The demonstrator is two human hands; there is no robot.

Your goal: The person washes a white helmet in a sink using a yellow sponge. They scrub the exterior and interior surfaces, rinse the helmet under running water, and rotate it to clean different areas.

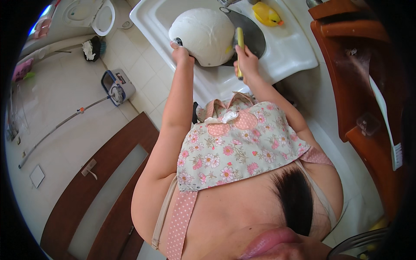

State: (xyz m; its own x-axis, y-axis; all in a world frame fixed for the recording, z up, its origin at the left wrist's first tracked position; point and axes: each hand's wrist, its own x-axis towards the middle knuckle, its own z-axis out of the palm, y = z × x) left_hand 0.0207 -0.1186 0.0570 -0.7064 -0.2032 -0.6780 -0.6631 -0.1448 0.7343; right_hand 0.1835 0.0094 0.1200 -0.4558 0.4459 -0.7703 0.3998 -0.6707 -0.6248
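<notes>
A white, rounded helmet (203, 35) lies in the white ceramic washbasin (286, 55), with what looks like its dark grey visor (255, 39) showing on the right. My left hand (182, 53) grips the helmet's near left edge, the thumb beside a black round fitting (177, 41). In my right hand (247, 61) is a slim tool with a yellow-green handle (240, 39), held against the helmet's right side; its working end is not clear, so I cannot tell its kind. A yellow patch (228, 49) shows on the shell next to it.
A yellow rubber duck (267, 14) sits on the basin's rim near the metal tap (229, 2). To the right is a reddish-brown cabinet (344, 81) with a white toothbrush (383, 110). Leftward are a mop bucket (125, 83), a toilet (104, 19) and a brown door (107, 182).
</notes>
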